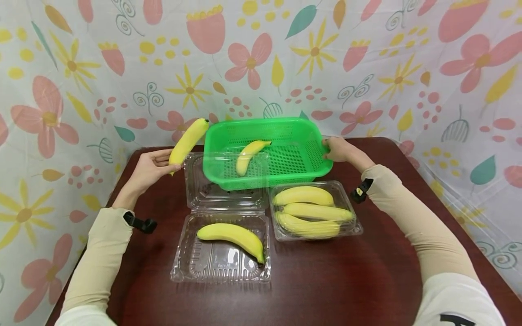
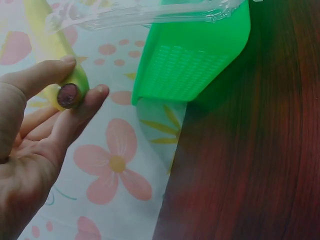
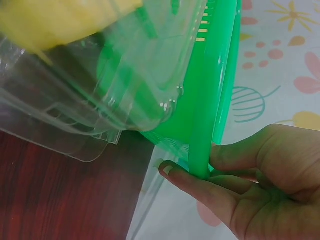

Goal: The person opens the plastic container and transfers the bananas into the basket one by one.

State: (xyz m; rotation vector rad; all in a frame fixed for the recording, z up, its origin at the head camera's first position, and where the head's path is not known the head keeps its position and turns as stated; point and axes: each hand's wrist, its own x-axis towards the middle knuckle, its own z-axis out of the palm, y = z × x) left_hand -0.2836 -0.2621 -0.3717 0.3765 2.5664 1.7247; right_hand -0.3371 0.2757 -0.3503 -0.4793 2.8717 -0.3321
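My left hand (image 1: pixel 148 170) holds a yellow banana (image 1: pixel 189 141) raised at the basket's left side, thumb and fingers pinching its lower end. In the left wrist view, the banana's dark cut end (image 2: pixel 68 95) shows between thumb and fingers. At the other side, my right hand (image 1: pixel 340 148) grips the right rim of a green plastic basket (image 1: pixel 303 129). The right wrist view has the thumb and fingers on either side of the green rim (image 3: pixel 202 145). One banana (image 1: pixel 248 157) lies inside the basket, partly behind a clear lid (image 1: pixel 204 192).
That lid belongs to an open clear clamshell (image 1: pixel 183 253) and leans on the basket. A single banana (image 1: pixel 233 236) lies in its base. Right of it, a closed clear clamshell (image 1: pixel 351 228) contains several bananas (image 1: pixel 303 196). All stand on a dark wooden table (image 1: pixel 326 285) before a flowered cloth.
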